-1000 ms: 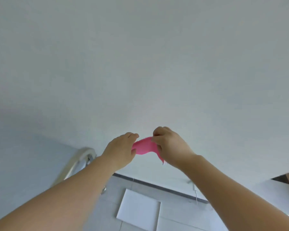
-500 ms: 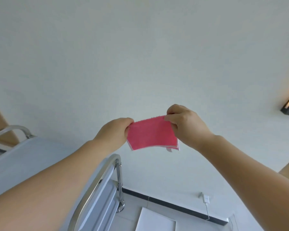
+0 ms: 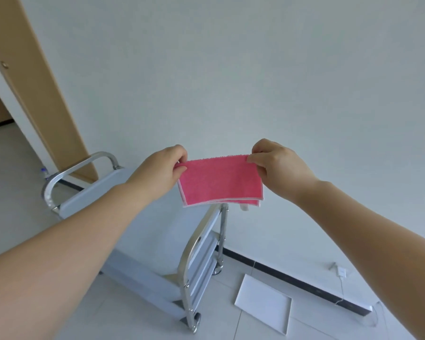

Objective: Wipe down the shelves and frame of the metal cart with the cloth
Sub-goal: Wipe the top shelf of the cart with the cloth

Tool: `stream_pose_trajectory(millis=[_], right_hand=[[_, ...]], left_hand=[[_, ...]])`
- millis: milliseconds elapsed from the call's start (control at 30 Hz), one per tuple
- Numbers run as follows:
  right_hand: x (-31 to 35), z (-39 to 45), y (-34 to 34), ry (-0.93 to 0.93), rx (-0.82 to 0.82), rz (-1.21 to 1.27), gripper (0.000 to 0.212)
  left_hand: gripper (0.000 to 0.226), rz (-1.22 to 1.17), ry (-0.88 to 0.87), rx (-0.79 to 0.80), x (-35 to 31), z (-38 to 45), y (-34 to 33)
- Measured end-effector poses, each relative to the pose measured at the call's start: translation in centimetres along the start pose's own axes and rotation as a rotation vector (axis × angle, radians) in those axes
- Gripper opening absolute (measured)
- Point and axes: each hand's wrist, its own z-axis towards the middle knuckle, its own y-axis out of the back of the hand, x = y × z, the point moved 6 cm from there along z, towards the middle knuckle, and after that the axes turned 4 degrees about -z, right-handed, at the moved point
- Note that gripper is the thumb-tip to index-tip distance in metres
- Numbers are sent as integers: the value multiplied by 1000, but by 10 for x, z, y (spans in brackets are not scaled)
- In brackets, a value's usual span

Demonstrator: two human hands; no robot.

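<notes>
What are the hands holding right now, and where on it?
The pink cloth, folded: left hand pinches its upper left corner, right hand its upper right corner.

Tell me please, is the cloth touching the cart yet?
No, both hands, left and right, pinch the cloth by its top corners, stretched in the air above the cart.

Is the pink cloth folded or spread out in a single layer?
Folded. The pink cloth shows stacked layered edges along its bottom, held taut by the left hand and right hand.
</notes>
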Motion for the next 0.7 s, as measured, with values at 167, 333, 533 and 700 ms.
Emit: stream_pose_trajectory(millis=[167,333,533,700], right_hand=[[69,32,-65,-29,62,1,27],[133,54,-145,-94,158,12,23],[162,54,-220,-184,304,-61,24],[147,41,-276,-253,459,-161,27]], left_hand=[[8,16,20,45,84,-38,25],[12,-52,57,147,176,-76,28],[11,-80,82,300,248,-92,-3],[13,-122,94,419,280,-86,-58]])
